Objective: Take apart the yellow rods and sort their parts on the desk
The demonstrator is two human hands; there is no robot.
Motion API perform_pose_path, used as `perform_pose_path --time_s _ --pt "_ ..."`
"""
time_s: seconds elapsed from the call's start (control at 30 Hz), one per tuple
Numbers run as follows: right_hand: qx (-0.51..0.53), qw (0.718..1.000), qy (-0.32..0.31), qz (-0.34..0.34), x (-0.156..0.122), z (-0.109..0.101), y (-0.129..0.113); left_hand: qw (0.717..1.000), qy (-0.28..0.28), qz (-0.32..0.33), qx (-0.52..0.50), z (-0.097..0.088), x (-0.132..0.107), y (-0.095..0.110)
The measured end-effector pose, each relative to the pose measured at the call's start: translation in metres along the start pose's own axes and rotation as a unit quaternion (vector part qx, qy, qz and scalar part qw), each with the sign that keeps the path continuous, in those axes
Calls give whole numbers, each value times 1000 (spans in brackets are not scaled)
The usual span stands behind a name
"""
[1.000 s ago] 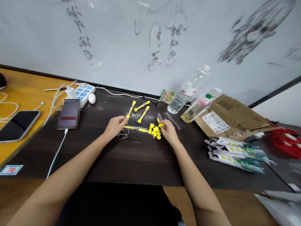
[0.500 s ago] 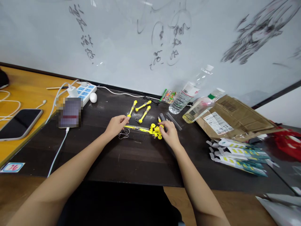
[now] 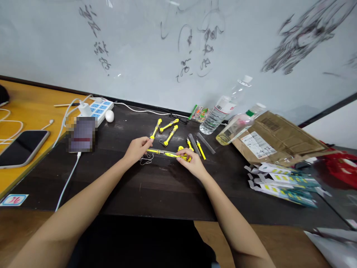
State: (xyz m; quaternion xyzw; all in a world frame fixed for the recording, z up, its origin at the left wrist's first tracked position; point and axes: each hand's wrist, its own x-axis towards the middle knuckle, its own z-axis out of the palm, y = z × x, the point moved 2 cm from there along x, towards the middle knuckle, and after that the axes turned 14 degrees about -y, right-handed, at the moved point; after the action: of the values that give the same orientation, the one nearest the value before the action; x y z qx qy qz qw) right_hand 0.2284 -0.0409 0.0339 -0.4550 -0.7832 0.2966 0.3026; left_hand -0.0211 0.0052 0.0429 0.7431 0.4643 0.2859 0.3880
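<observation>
My left hand (image 3: 137,149) is closed on the left end of a slim clear tube (image 3: 162,152) with yellow parts inside. At its right end, my right hand (image 3: 193,163) has thumb and fingertips pinched together on the yellow tip. Thin wire hooks (image 3: 147,159) hang just below my left fingers. Small yellow pieces (image 3: 181,149) lie partly hidden behind my right hand. Two yellow rods (image 3: 201,152) and clear empty tubes (image 3: 205,143) rest beyond it. Farther back are three yellow-capped tubes (image 3: 170,135), at least one with a wire hook.
A water bottle (image 3: 216,118), an oil-like bottle (image 3: 235,128) and a cardboard parcel (image 3: 287,136) stand at the back right. Flattened boxes (image 3: 284,184) lie right. A power strip (image 3: 102,111), white ball (image 3: 109,116) and phones (image 3: 23,148) are left. A whiteboard (image 3: 139,56) rises behind.
My right hand has moved left and slightly down from the loose yellow pieces to the tube's right end, uncovering yellow rods and clear tubes. My left hand keeps its hold.
</observation>
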Motion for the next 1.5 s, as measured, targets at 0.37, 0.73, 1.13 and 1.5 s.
perform_pose_path --time_s 0.37,0.73,1.13,1.5 --pt "121 992 11 33 1 -6 15 1000 21 -4 -4 -4 0 0" --pt "-112 987 -105 44 -14 -47 20 1000 26 -5 1 -5 0 -1" --pt "-259 955 -103 97 -11 -39 16 1000 21 -8 13 -5 0 1" --pt "-92 994 -6 60 -12 -38 4 1000 13 3 9 -2 0 0"
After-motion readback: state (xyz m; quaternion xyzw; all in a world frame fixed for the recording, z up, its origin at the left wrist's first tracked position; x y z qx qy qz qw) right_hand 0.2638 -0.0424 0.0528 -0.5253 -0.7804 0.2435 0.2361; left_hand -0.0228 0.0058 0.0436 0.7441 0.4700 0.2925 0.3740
